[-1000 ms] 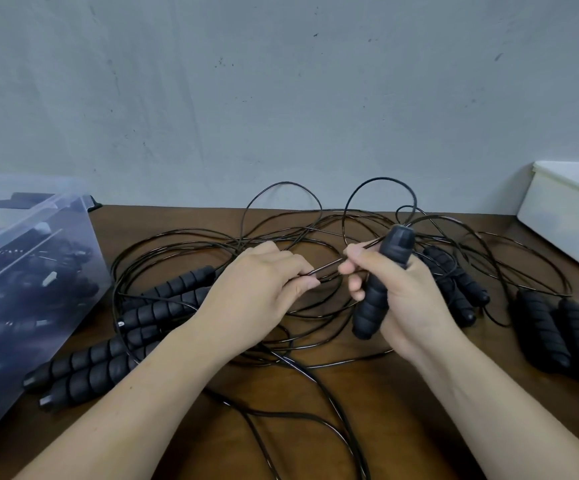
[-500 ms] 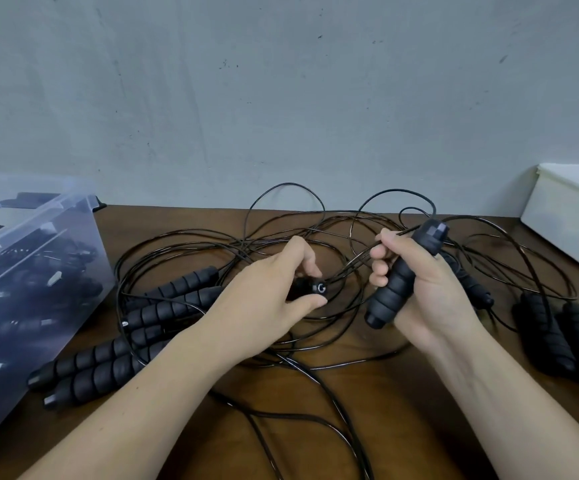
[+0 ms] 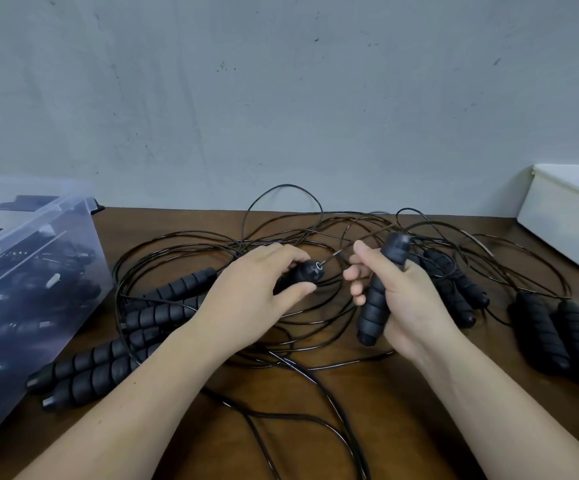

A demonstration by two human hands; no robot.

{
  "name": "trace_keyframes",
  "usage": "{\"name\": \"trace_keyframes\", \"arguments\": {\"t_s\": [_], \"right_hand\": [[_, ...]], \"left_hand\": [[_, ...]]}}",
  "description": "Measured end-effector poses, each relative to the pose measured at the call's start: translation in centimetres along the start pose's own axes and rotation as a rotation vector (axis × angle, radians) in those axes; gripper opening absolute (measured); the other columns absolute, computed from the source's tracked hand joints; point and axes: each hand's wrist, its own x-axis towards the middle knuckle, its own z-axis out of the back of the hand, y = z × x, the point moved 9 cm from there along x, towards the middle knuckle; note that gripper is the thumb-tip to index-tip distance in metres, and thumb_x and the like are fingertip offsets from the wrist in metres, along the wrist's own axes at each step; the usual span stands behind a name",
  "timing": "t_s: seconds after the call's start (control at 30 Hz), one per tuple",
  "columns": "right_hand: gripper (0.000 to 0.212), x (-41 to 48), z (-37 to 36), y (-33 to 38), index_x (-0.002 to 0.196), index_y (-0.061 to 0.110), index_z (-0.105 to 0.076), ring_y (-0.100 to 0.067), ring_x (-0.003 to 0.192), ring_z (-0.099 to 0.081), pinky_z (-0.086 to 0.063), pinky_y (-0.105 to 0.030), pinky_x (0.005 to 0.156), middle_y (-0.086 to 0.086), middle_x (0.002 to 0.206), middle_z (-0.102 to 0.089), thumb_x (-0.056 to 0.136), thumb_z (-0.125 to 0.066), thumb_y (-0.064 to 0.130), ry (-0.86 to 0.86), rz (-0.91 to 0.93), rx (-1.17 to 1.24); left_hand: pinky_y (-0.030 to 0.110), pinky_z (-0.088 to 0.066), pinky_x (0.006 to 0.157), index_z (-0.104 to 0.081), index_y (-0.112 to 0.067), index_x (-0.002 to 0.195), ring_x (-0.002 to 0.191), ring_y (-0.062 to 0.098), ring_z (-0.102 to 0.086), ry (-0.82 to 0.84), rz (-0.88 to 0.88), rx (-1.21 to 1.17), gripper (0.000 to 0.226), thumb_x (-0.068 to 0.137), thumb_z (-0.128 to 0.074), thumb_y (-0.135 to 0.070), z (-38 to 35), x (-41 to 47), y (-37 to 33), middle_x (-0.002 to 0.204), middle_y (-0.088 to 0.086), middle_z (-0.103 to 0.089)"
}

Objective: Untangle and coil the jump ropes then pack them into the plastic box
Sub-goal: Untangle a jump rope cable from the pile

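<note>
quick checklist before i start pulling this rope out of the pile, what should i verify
1. Left hand grips a handle end: ok.
2. Right hand grips a ribbed handle: ok.
3. Both held handles belong to one rope: cannot tell; their cords run into the pile.
4. Cord tangle loosened: not ok; many loops cross each other on the table.
5. Plastic box stands ready at the left, with ropes inside: ok.
</note>
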Motion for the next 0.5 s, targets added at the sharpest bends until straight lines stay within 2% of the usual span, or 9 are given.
{"name": "trace_keyframes", "arguments": {"t_s": [0.13, 0.23, 0.3, 0.4, 0.43, 0.5], "right_hand": [[0.041, -1.0, -2.2, -1.2, 0.101, 0.005, -0.069, -0.021, 0.059, -0.051, -0.045, -0.031, 0.058, -0.010, 0.073, -0.058, 0.096, -0.075, 0.045, 0.148, -0.035, -0.156], [0.040, -1.5, -3.6, -2.2, 0.107, 0.007, -0.063, -0.022, 0.063, -0.050, -0.045, -0.035, 0.064, -0.011, 0.077, -0.055, 0.102, -0.065, 0.048, 0.259, -0.089, -0.111], [0.036, -1.9, -4.4, -2.6, 0.111, 0.008, -0.059, -0.024, 0.069, -0.050, -0.046, -0.038, 0.069, -0.013, 0.085, -0.054, 0.095, -0.057, 0.040, 0.342, -0.140, 0.017], [0.034, -1.7, -4.2, -2.4, 0.115, 0.007, -0.059, -0.026, 0.076, -0.054, -0.051, -0.038, 0.073, -0.016, 0.093, -0.056, 0.090, -0.053, 0.030, 0.355, -0.120, 0.092], [0.034, -1.6, -4.0, -2.2, 0.118, 0.006, -0.059, -0.026, 0.077, -0.055, -0.052, -0.038, 0.073, -0.016, 0.095, -0.057, 0.093, -0.053, 0.028, 0.337, -0.102, 0.107], [0.032, -1.3, -3.5, -1.5, 0.126, 0.003, -0.060, -0.025, 0.079, -0.056, -0.051, -0.038, 0.074, -0.015, 0.098, -0.060, 0.102, -0.052, 0.023, 0.292, -0.046, 0.100]], "left_hand": [[0.010, -0.044, 0.081, -0.067, -0.037, 0.124, 0.105, -0.002, -0.061, -0.115, 0.029, -0.111, 0.031, 0.096, -0.071, -0.048, 1.5, -0.2, -0.4, 0.110, -0.025, -0.066], [0.008, -0.043, 0.074, -0.072, -0.035, 0.115, 0.098, 0.000, -0.064, -0.210, 0.076, -0.266, 0.022, 0.094, -0.077, -0.037, 2.5, -0.3, -0.5, 0.100, -0.025, -0.069], [0.012, -0.048, 0.076, -0.073, -0.036, 0.111, 0.095, 0.002, -0.066, -0.230, 0.120, -0.360, 0.018, 0.094, -0.077, -0.036, 2.7, -0.4, -0.2, 0.098, -0.026, -0.070], [0.030, -0.060, 0.077, -0.075, -0.038, 0.108, 0.090, 0.006, -0.067, -0.242, 0.211, -0.534, 0.016, 0.092, -0.077, -0.039, 2.4, -0.6, 0.7, 0.096, -0.019, -0.072], [0.034, -0.061, 0.073, -0.075, -0.038, 0.107, 0.088, 0.007, -0.067, -0.263, 0.233, -0.584, 0.015, 0.092, -0.077, -0.040, 2.4, -0.6, 1.0, 0.096, -0.016, -0.073], [0.031, -0.057, 0.062, -0.076, -0.037, 0.105, 0.080, 0.009, -0.067, -0.312, 0.264, -0.676, 0.012, 0.094, -0.077, -0.037, 2.7, -0.7, 1.4, 0.094, -0.010, -0.074]]}}
